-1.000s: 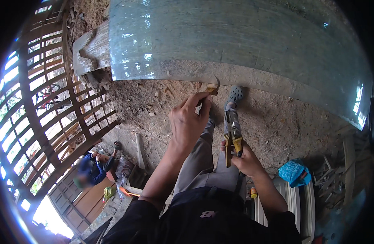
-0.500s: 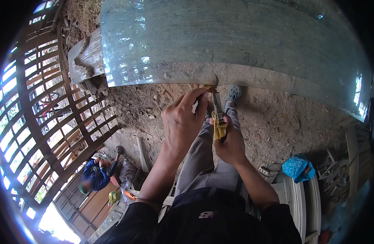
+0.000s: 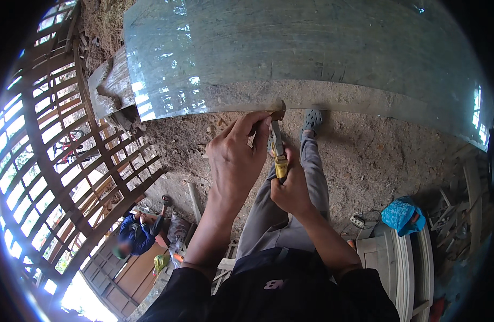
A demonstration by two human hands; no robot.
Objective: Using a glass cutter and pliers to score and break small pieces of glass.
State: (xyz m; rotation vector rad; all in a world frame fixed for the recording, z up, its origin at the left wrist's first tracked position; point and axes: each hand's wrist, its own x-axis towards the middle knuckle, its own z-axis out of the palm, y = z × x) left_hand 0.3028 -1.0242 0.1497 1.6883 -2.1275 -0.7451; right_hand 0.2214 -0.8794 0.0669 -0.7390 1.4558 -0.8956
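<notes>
My left hand (image 3: 237, 153) is closed in a pinch on a small brown piece (image 3: 278, 111) at the near edge of a large glass sheet (image 3: 290, 51). Too little of that piece shows to tell its kind. Closed around a yellow-handled tool (image 3: 281, 167), my right hand (image 3: 292, 185) sits lower and to the right. The tool's narrow grey metal front points up toward the brown piece, close to my left fingertips. Whether it is a knife or pliers I cannot tell. Through the glass, the dirt and dark streaks behind it show.
A slatted wooden lattice (image 3: 53, 150) rises on the left. Beyond my left arm sits another person (image 3: 137, 236) in blue. To the right are a bright blue bag (image 3: 402, 219), wooden frames (image 3: 413, 268) and scrap sticks (image 3: 451, 220). My shoe (image 3: 311, 122) rests on the dirt floor.
My right hand and the yellow-handled tool have shifted slightly left, and the tool has turned in my grip. My left hand keeps its pinch. The whole view has shifted a little.
</notes>
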